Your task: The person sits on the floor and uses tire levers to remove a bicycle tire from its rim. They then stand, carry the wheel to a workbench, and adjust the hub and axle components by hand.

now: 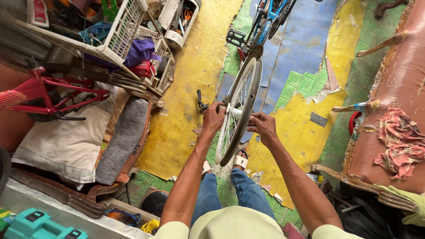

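On torn yellow-green vinyl floor [186, 88], cluttered workshop: silver spoked bicycle wheel [239, 108] stood upright, tyreless. Left hand [214, 118] gripped black tool [202, 102] at hub; right hand [262, 126] clasped rim.

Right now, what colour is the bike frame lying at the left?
Red, seen best in the head view: the bike frame lies left of the wheel.

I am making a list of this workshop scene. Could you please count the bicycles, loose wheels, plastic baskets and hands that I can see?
Bicycles: 2, the red bicycle and the blue bicycle
Loose wheels: 1, the white-rimmed wheel
White plastic baskets: 2, upper basket and lower basket
Hands: 2, left hand and right hand, both at the wheel
Total: 7
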A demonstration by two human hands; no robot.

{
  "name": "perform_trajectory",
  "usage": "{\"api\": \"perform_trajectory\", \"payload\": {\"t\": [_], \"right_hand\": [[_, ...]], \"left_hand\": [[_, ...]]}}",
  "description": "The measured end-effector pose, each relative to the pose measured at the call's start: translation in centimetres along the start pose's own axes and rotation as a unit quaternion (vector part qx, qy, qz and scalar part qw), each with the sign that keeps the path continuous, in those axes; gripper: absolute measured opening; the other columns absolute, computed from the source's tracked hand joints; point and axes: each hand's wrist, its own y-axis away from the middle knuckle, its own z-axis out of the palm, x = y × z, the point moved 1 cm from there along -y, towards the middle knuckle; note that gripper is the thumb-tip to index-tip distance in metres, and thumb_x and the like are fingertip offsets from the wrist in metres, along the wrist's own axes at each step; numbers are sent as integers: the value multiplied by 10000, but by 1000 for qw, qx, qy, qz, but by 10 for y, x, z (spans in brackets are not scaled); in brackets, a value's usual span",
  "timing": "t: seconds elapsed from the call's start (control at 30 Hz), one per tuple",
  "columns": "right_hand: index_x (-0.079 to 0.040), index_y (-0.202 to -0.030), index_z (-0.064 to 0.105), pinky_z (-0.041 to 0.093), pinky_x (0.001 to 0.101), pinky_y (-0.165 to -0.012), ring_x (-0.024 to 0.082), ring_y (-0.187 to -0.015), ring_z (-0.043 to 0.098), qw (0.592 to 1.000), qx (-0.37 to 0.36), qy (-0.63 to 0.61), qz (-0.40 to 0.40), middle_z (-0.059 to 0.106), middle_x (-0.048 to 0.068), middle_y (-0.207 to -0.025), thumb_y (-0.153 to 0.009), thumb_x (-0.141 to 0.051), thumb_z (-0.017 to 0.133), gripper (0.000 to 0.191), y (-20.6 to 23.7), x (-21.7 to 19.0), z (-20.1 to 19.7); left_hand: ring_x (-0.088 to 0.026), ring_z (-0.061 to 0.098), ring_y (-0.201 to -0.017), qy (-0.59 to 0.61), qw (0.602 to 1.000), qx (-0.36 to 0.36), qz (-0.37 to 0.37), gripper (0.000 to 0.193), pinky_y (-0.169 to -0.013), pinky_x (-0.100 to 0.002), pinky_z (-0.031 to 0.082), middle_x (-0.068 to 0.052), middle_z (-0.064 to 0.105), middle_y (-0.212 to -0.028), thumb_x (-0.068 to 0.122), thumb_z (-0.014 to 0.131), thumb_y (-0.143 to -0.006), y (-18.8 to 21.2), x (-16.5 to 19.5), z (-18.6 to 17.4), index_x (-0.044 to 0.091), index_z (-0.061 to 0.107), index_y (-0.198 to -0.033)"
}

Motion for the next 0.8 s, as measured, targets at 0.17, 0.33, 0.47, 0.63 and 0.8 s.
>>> {"api": "perform_trajectory", "payload": {"t": [0.17, 0.33, 0.47, 0.63, 0.8], "right_hand": [[36, -1116, 695, 610, 271, -607, 133, -722, 683, 999, -38, 6, -10, 711, 81, -897, -969, -100, 643, 208, 16, -3, 0], [90, -1064, 701, 591, 276, -571, 130, -700, 668, 996, -65, 61, 3, 692, 81, -845, -984, -96, 652, 208, 24, -13, 0], [67, -1011, 668, 595, 277, -557, 149, -652, 665, 996, -81, 39, 12, 685, 87, -794, -974, -85, 663, 157, 29, -23, -1], [30, -978, 659, 588, 259, -545, 139, -683, 705, 996, -79, 34, 34, 706, 85, -813, -968, -101, 656, 132, 39, -30, -2], [8, -975, 662, 588, 256, -537, 137, -673, 701, 996, -86, 22, 21, 717, 81, -823, -944, -90, 672, 103, 45, -31, -4]], "left_hand": [[-260, 706, -778, 10, 999, -34, -37, 303, -763, -407, 546, -182, 740, -877, 276, 607, -943, 12, 2, -11, 64, 725, -1126], [-221, 668, -751, 27, 998, -51, -29, 271, -742, -380, 537, -119, 720, -864, 283, 597, -959, 25, 13, -25, 73, 712, -1085], [-169, 611, -717, 61, 996, -66, -10, 264, -679, -348, 514, -70, 689, -815, 268, 620, -938, 30, 22, -30, 30, 726, -980], [-93, 553, -672, 134, 989, -68, -12, 202, -616, -285, 483, -18, 663, -775, 223, 652, -922, 34, 18, -20, 31, 710, -953], [-73, 512, -636, 160, 983, -80, -38, 174, -562, -268, 434, 4, 624, -718, 187, 671, -921, 35, 2, -10, 18, 710, -912]]}}
